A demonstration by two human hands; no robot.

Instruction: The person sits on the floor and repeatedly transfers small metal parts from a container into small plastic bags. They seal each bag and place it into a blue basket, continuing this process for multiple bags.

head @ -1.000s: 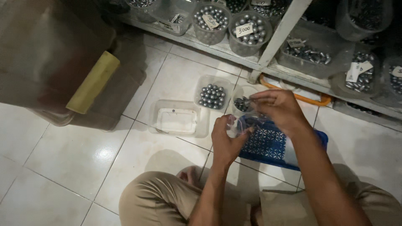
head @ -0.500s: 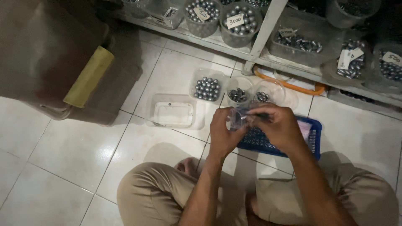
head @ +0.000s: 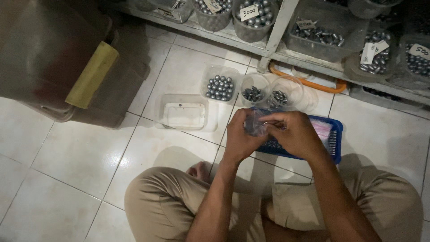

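My left hand (head: 239, 139) and my right hand (head: 293, 134) both pinch a small clear plastic bag (head: 256, 124), held between them just above a blue perforated basket (head: 332, 144) on the floor. What is inside the bag is too blurred to tell. Behind my hands stand a square clear tub of round grey metal balls (head: 219, 87) and two round clear cups, one (head: 253, 93) and another (head: 280, 96), each with a few dark metal pieces. An empty clear rectangular tray (head: 183, 115) lies to the left.
A low metal shelf (head: 277, 31) along the back holds several clear tubs of grey metal weights with paper tags. An orange ring (head: 309, 85) lies under it. A large dark bin with a yellow roll (head: 92, 75) stands left. My crossed legs (head: 170, 206) rest on white tiles.
My right hand came back from the cup to the bag and now closes on it together with my left hand. The view drifted slightly upward over the floor.
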